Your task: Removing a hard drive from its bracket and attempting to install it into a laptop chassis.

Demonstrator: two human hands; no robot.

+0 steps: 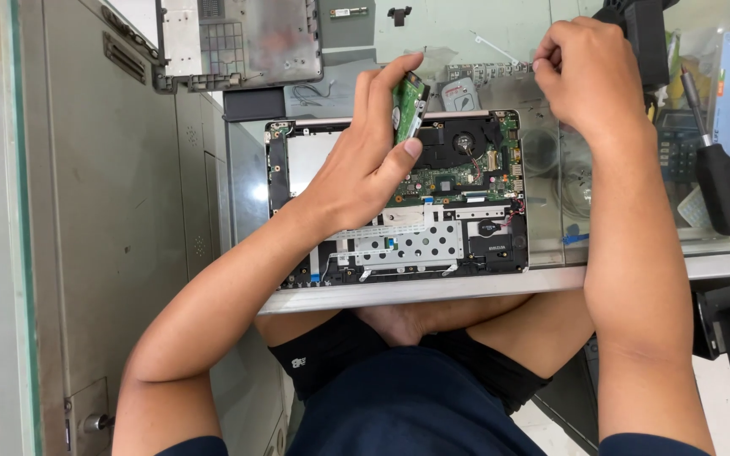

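Green-boarded hard drive (409,106) stands on edge in left hand (363,165)

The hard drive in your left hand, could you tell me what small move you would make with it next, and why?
Probably lower the hard drive toward the bare bay at the upper left of the opened laptop. The left hand holds it tilted above the board, clear of the bay, while the right hand is closed and busy off to the side, so it cannot steady the drive.
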